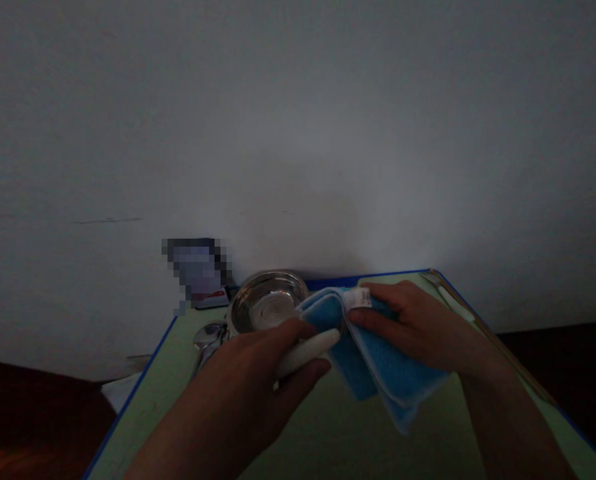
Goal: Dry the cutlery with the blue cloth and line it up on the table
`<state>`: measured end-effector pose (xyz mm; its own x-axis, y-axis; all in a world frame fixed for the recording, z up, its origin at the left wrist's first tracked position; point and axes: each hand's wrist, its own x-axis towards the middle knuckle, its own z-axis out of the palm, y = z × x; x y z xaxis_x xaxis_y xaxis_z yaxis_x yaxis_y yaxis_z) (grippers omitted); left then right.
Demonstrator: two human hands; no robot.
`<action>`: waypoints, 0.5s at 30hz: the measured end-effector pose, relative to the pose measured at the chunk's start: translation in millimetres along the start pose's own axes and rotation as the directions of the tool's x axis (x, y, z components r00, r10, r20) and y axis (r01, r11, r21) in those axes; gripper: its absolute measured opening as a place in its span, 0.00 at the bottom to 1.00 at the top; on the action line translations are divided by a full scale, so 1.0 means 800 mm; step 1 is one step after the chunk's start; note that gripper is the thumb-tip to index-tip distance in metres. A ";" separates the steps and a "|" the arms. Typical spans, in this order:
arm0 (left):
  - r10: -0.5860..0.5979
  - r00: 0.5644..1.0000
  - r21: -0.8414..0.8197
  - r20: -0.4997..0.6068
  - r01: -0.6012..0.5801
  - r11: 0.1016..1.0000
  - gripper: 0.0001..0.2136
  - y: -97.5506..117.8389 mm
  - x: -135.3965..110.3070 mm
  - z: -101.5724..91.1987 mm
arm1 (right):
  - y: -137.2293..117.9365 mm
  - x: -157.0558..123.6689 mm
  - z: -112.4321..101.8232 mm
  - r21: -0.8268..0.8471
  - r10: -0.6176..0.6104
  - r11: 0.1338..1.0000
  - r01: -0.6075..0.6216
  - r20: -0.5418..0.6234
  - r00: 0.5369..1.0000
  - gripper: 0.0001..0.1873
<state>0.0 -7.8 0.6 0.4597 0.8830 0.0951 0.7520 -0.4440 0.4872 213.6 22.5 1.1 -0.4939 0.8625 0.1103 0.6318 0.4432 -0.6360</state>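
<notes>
taking the metal bowl as the landmark, the blue cloth is to its right and nearer the wearer, held up over the green tabletop. the right hand is mostly closed, with thumb and fingers pinching the cloth near its white label; that single high hold is probably why the rest droops in folds. the left hand, just in front of the bowl, curls around a white handle, whose rounded end points at the cloth. i judge the grip leaves that end free to meet the cloth; whether they touch, i cannot tell, and the handle's other end is hidden in the palm.

counted: two hands, one cloth, one bowl, one handle in hand. left of the bowl is at least one shiny spoon; the forearm may cover more. behind it, also left of the bowl, stands one pixelated device, perhaps leaning on the wall. well right of the bowl lies one pale-handled tool.
</notes>
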 end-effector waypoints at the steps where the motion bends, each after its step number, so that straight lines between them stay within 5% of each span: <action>1: -0.005 1.000 0.015 -0.001 0.005 1.000 0.09 0.001 0.000 0.000 | 0.000 -0.001 -0.002 0.001 0.021 1.000 -0.021 -0.046 0.999 0.16; 4: 0.006 1.000 0.028 -0.029 -0.005 1.000 0.10 0.003 -0.001 0.000 | 0.005 -0.005 -0.009 0.041 0.049 0.998 -0.045 -0.106 0.993 0.13; 10: 0.042 0.999 0.032 0.004 -0.042 0.999 0.09 -0.002 -0.003 -0.001 | 0.014 -0.012 -0.018 0.156 -0.063 0.987 0.038 0.156 0.986 0.13; 15: 0.043 0.997 0.034 0.062 -0.046 0.998 0.09 -0.001 0.000 0.002 | 0.012 -0.004 -0.009 0.091 -0.026 0.996 0.012 0.155 0.987 0.13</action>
<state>0.0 -7.5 -1.1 0.5203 0.8517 0.0621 0.7460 -0.4887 0.4523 225.3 25.6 0.0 -0.5972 0.8021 0.0069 0.5690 0.4297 -0.7012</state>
